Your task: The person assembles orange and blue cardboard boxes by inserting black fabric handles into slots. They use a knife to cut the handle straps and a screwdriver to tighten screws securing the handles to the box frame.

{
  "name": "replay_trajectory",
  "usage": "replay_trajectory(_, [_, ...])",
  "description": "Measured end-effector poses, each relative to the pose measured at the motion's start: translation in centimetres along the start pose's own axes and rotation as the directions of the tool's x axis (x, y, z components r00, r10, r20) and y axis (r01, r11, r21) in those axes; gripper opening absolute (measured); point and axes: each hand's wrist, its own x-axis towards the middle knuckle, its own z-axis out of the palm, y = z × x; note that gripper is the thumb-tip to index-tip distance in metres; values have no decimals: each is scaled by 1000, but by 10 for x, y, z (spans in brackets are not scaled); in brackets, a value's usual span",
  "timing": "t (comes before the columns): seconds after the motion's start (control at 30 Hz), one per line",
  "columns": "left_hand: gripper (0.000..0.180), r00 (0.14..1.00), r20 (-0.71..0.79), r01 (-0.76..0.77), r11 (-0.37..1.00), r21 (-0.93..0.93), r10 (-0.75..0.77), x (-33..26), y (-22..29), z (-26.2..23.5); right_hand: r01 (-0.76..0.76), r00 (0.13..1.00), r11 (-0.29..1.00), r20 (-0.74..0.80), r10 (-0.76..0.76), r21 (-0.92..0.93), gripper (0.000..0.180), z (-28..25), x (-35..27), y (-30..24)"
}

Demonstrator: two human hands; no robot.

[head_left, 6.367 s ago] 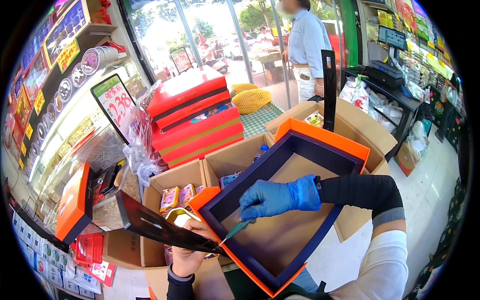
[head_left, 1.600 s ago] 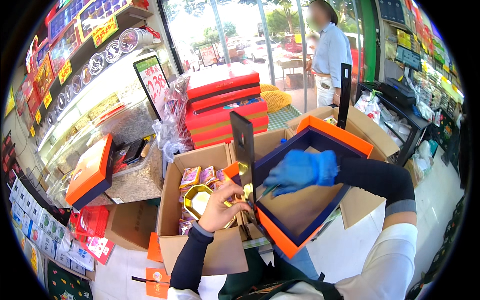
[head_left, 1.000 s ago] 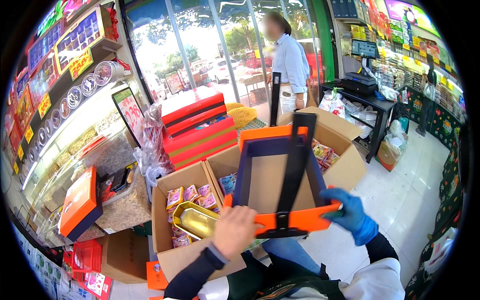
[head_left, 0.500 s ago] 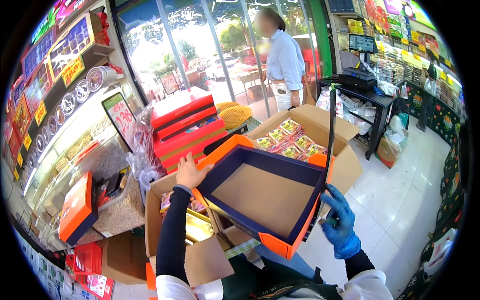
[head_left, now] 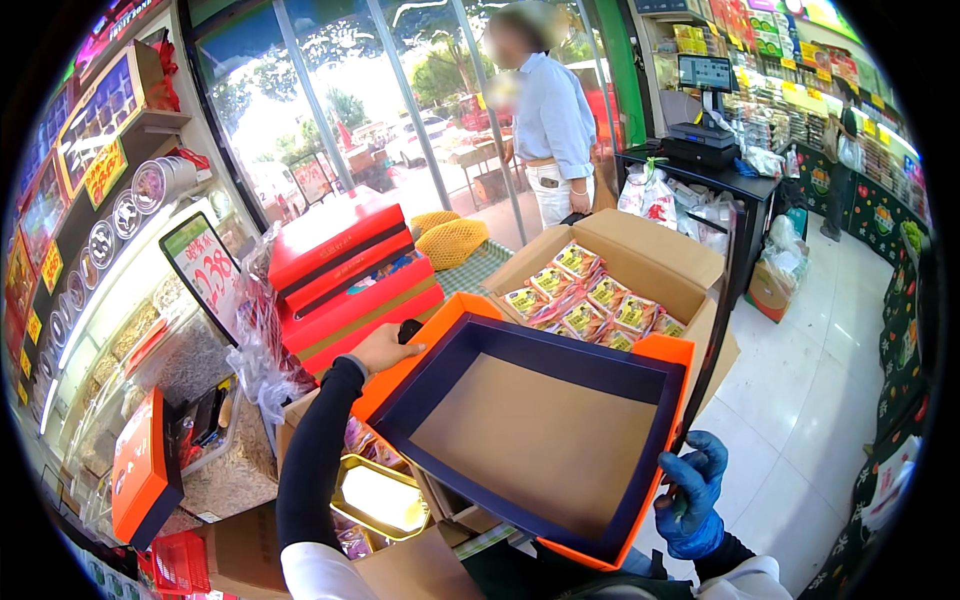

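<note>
An orange gift box point(head_left: 545, 410) with dark navy inner walls and a bare brown bottom is tilted in front of me. My bare left hand point(head_left: 388, 350) grips its upper left edge, with the fingers partly hidden behind it. At the right edge, my blue-gloved right hand point(head_left: 692, 500) has its fingers curled against the box side. A thin dark strip point(head_left: 712, 345) rises from that side beside the glove; I cannot tell whether it is a strap or a lid seen edge-on. Below my left forearm, a shiny gold tray point(head_left: 380, 497) lies over packets in a carton.
Behind the gift box stands an open carton point(head_left: 675, 240) of small snack packets point(head_left: 585, 300). Red boxes point(head_left: 345, 255) are stacked at the left, near bulk-food bins and an orange box point(head_left: 145, 465). A person point(head_left: 555, 120) stands by the glass; a black checkout desk point(head_left: 735, 180) is far right.
The gift box has come nearer and lower, and both hands have moved with it. The dark strip leans further right. More of the gold tray shows.
</note>
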Motion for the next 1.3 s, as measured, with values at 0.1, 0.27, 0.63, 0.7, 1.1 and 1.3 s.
replay_trajectory(0.1, [28, 993, -112, -50, 999, -5, 49, -20, 1, 2, -2, 997, 997, -82, -4, -73, 33, 6, -3, 9])
replay_trajectory(0.27, [24, 958, -287, -42, 998, -38, 30, -73, 5, 0, -86, 946, 953, -277, 170, 291, 35, 17, 5, 35])
replay_trajectory(0.63, [31, 765, -644, 90, 992, 94, -8, -178, 71, 54, -473, 871, 417, 341, 353, 776, 39, 30, 141, 116])
replay_trajectory(0.7, [32, 704, -710, 151, 983, 101, -36, -175, 77, 71, -534, 844, 412, 438, 310, 738, 39, 31, 146, 136])
replay_trajectory(1.1, [33, 608, -790, 82, 985, 155, 74, -174, 90, 102, -231, 891, 953, 436, 127, 195, 22, 4, 229, 116])
replay_trajectory(1.3, [34, 563, -819, 193, 981, 0, -111, -191, 109, 122, -49, 381, 924, 862, -333, 379, 31, 159, 191, -35])
